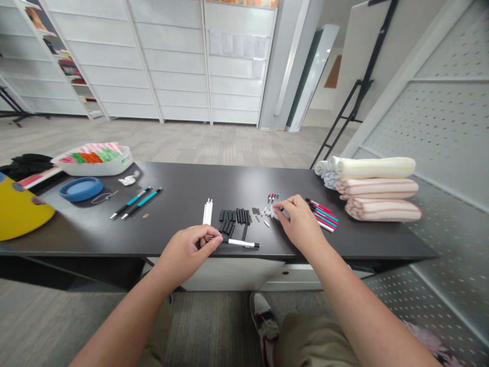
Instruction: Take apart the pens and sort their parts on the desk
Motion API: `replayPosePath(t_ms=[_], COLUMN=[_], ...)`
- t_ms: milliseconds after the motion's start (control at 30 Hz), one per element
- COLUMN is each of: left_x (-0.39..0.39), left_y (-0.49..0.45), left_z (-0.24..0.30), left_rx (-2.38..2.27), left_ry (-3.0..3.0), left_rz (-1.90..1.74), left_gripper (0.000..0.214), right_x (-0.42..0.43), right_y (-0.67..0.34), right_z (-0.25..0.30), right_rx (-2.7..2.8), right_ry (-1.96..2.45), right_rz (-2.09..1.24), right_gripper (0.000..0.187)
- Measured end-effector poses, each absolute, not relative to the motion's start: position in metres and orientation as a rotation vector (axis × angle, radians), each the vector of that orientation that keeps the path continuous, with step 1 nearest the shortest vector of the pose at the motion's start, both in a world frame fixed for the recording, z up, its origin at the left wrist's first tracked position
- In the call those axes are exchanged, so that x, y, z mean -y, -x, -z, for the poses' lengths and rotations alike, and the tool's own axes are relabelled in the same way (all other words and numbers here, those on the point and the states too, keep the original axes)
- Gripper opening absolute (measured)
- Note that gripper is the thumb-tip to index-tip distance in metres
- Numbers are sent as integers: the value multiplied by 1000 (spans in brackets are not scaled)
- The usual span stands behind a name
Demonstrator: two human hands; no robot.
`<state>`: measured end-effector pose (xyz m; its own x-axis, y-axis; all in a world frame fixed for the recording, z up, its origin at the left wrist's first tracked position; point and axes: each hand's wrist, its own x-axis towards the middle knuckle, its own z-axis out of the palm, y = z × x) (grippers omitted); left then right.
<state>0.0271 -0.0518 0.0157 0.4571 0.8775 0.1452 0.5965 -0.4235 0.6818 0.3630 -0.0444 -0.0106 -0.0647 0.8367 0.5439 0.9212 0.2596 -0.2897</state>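
Dark table (pixel 171 178), yellow object (pixel 23 214) cut off at left. Right hand (pixel 295 215) pinched, on what I cannot tell. Left hand (pixel 194 244) grips 1 white pen (pixel 241 243) at the near edge, left end hidden. Small white pieces (pixel 266 223) lie beyond.

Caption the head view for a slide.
Left hand holding a white-and-black pen, right hand over small parts on a dark table.

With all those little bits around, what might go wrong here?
The right hand might brush the tiny loose pieces beside it, scattering them. The white pen barrel at the left hand's fingertips is close to the table's near edge, so it could perhaps roll off if released.
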Motion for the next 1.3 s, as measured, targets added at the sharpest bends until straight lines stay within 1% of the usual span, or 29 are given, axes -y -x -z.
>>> replayPosePath(t_ms=[600, 967, 1167, 1300], left_x=[52, 53, 53, 52], left_y=[-27, -27, -28, -28], left_z=[-15, -16, -17, -16], left_rx=[-1219, -1235, -1234, -1235], left_ry=[-2164, -2176, -2177, -2177], left_rz=[-665, -664, -666, -655], left_gripper=[25, 26, 23, 24], right_x=[43, 36, 34, 34], right_y=[-365, -361, -361, -360], right_z=[13, 10, 11, 11], right_rx=[1918, 1872, 1890, 1888], right_ry=[1565, 1630, 1639, 1626], right_rz=[174, 222, 213, 214], right_gripper=[13, 16, 16, 16])
